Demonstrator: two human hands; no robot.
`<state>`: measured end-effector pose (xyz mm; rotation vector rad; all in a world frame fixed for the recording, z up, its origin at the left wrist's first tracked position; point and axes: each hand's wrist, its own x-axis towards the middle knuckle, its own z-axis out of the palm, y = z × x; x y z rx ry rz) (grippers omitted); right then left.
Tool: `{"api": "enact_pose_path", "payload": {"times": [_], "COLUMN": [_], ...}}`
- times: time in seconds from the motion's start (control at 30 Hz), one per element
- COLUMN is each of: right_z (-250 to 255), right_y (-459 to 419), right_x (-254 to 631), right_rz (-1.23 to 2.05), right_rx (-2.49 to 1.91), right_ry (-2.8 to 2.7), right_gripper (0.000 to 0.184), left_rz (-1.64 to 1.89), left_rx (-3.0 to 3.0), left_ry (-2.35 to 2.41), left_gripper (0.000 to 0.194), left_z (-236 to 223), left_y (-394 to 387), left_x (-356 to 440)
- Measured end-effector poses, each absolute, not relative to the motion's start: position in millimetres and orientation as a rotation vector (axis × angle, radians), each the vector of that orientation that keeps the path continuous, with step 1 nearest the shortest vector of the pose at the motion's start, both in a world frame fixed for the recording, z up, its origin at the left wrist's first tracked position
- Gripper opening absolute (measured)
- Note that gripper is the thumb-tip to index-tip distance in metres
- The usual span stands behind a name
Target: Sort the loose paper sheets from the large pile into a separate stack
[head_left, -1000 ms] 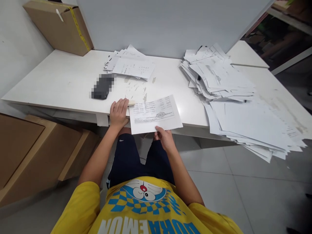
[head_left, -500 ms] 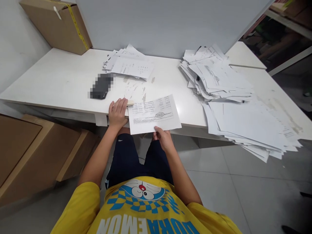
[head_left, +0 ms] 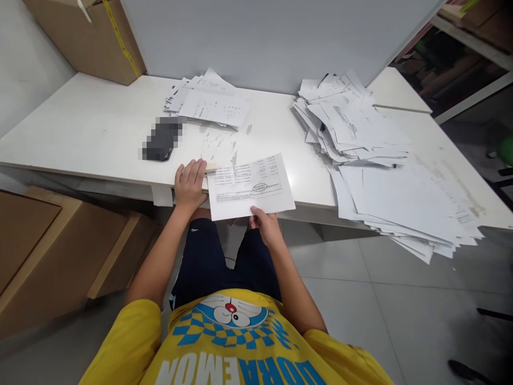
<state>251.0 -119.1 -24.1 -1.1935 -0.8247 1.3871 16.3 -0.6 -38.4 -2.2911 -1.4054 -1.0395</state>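
Note:
My right hand (head_left: 265,225) pinches the near edge of a printed sheet of paper (head_left: 248,187), thumb on top and fingers underneath. The sheet bears rows of small print and an oval stamp mark, and it overhangs the desk's front edge. At that edge, my left hand (head_left: 190,183) is closed over one end of a pale, wood-coloured strip (head_left: 210,167). The strip's other end sticks out beside the sheet's upper left corner; the rest is hidden under my fingers.
A white desk (head_left: 100,128) carries a small paper pile (head_left: 214,104), a blurred black object (head_left: 162,140), a tall messy paper stack (head_left: 344,125) and a lower stack (head_left: 401,198) overhanging the front. Cardboard boxes (head_left: 76,240) stand at lower left; another box (head_left: 92,37) sits at the back left.
The whole view has shifted slightly, so things appear a little further left. Both hands keep their hold, and the sheet stays in place on the desk.

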Motion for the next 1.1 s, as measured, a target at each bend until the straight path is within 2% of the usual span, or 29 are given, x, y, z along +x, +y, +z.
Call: {"api": "enact_pose_path", "payload": {"times": [1.1], "right_z": [-26.5], "right_y": [-117.8], "right_x": [249.6], "right_rz": [1.405], "right_rx": [-1.143], "right_ry": [-0.789], "right_gripper": [0.032], "left_rz": [-1.053], "left_rx": [-2.223], "left_ry": [-1.375], "left_gripper": [0.053], "left_z": [-38.2], "left_y": [-2.9], "left_x": [16.9]}}
